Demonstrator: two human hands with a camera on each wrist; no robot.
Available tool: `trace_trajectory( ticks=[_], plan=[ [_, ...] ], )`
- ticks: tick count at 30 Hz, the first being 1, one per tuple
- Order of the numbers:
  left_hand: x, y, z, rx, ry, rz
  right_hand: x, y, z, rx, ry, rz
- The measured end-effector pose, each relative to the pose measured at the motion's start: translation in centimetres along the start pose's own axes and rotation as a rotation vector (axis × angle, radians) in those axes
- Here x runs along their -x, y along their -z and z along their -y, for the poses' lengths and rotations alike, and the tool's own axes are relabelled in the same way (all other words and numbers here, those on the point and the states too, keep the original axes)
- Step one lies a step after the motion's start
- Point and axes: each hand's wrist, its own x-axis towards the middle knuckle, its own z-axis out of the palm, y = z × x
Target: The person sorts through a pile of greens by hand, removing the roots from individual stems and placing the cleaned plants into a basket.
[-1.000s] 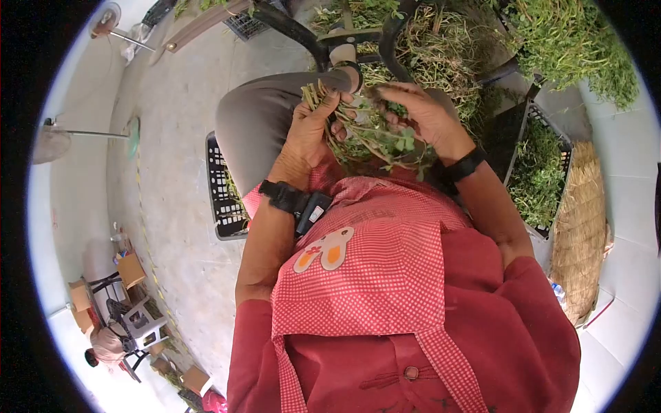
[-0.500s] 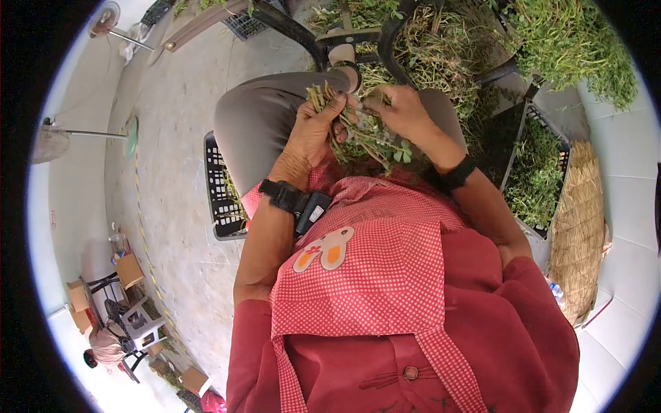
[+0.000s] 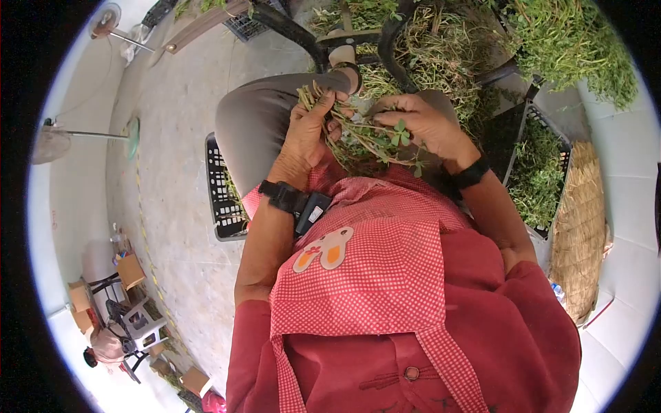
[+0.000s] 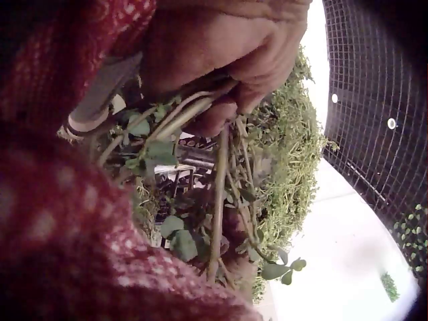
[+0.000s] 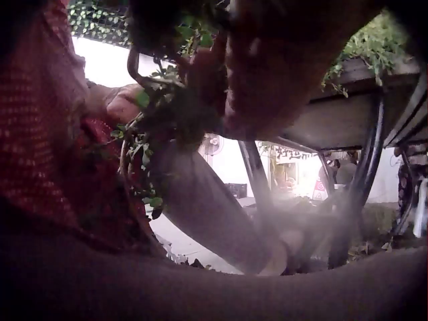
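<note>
My left hand (image 3: pixel 308 132) grips a bundle of leafy green stems (image 3: pixel 365 143) over my lap, the bare stem ends poking out above the thumb. In the left wrist view, thicker stems (image 4: pixel 219 194) and small rounded leaves run down from under its curled fingers. On the bundle's right side, my right hand (image 3: pixel 430 129) pinches at the leafy part with thumb and fingers; a clover-like sprig hangs by the thumb. The right wrist view is dark, with leaves (image 5: pixel 150 157) below the fingers. What lies inside the right pinch is hidden.
Loose stems (image 3: pixel 444 51) lie piled beneath a dark metal frame (image 3: pixel 303 34) ahead. More greens (image 3: pixel 578 41) are heaped at top right. A crate of greens (image 3: pixel 540 165) and a rolled straw mat (image 3: pixel 578 227) stand right. Another black crate (image 3: pixel 224 193) is beside my left leg.
My right hand moved in toward the stem ends, then back out to the right along the leafy part, its fingers closing together. The left hand keeps its hold on the bundle.
</note>
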Motion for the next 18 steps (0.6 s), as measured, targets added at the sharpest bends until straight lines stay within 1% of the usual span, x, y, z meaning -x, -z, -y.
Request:
trace_trajectory(
  ticks=[1, 2, 4, 6, 8, 9, 11, 14, 15, 17, 18],
  plan=[
    [0.0, -0.1, 0.1, 0.006, -0.009, -0.004, -0.8, 0.3, -1.1, 0.069, 0.103, 0.056],
    [0.0, -0.2, 0.1, 0.012, -0.02, -0.01, -1.1, 0.2, -1.2, 0.139, 0.206, 0.113],
    [0.0, -0.5, 0.0, 0.01, -0.019, -0.021, -0.9, 0.0, -1.5, 0.108, 0.198, 0.123],
    [0.1, -0.5, 0.0, 0.008, -0.019, -0.034, -0.2, -0.9, -0.8, 0.077, 0.19, 0.135],
    [-0.1, -0.3, 0.2, -0.019, -0.023, -0.024, 0.4, -1.6, 0.1, 0.232, 0.171, 0.137],
    [-0.2, -0.2, 0.3, -0.019, -0.023, -0.024, 0.3, -1.8, 0.1, 0.232, 0.171, 0.137],
    [-0.2, -0.1, 0.3, -0.01, -0.007, -0.03, 0.2, -2.1, -0.1, 0.372, 0.266, 0.131],
    [-0.1, -0.3, 0.1, -0.041, 0.001, -0.05, -0.4, -2.0, -0.8, 0.431, 0.296, 0.137],
    [-0.1, -0.3, 0.1, -0.041, 0.001, -0.05, -0.6, -1.7, -1.2, 0.431, 0.295, 0.137],
    [-0.2, -0.1, 0.1, 0.006, 0.007, -0.079, -0.8, -1.1, -1.8, 0.247, 0.281, 0.143],
    [-0.2, -0.1, 0.1, 0.007, 0.006, -0.078, -0.9, -1.0, -2.0, 0.248, 0.281, 0.143]
  ],
)
